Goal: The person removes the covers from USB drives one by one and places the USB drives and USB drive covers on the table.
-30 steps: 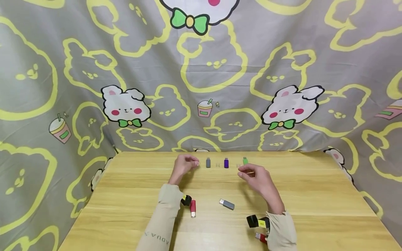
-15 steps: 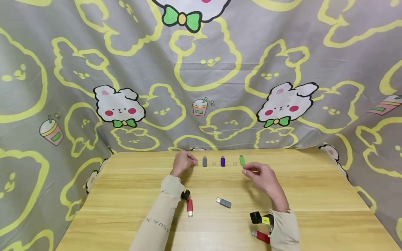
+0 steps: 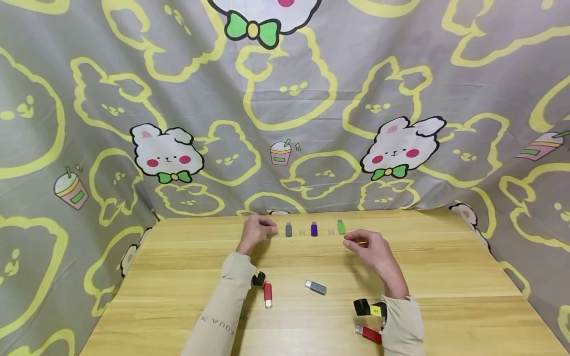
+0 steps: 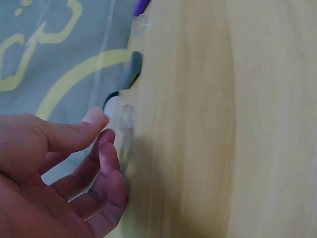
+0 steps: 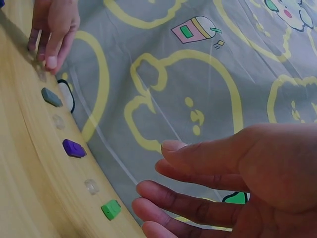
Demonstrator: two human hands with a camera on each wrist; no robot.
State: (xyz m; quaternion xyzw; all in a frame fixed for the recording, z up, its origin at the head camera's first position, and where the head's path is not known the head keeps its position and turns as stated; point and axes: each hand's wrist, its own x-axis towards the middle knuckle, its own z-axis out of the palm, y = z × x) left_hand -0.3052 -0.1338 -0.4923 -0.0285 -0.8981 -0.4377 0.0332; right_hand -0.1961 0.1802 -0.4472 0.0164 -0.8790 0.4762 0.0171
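Grey cloth printed with yellow rabbit outlines hangs behind a wooden desk (image 3: 187,257). Along its far edge lie a grey cap (image 3: 288,230), a purple cap (image 3: 314,229) and a green cap (image 3: 341,227), with small clear pieces between them. The left hand (image 3: 255,233) reaches forward, fingertips lowered onto a clear piece (image 4: 126,117) beside the grey cap. The right hand (image 3: 367,247) hovers near the green cap, fingers loosely spread, holding nothing.
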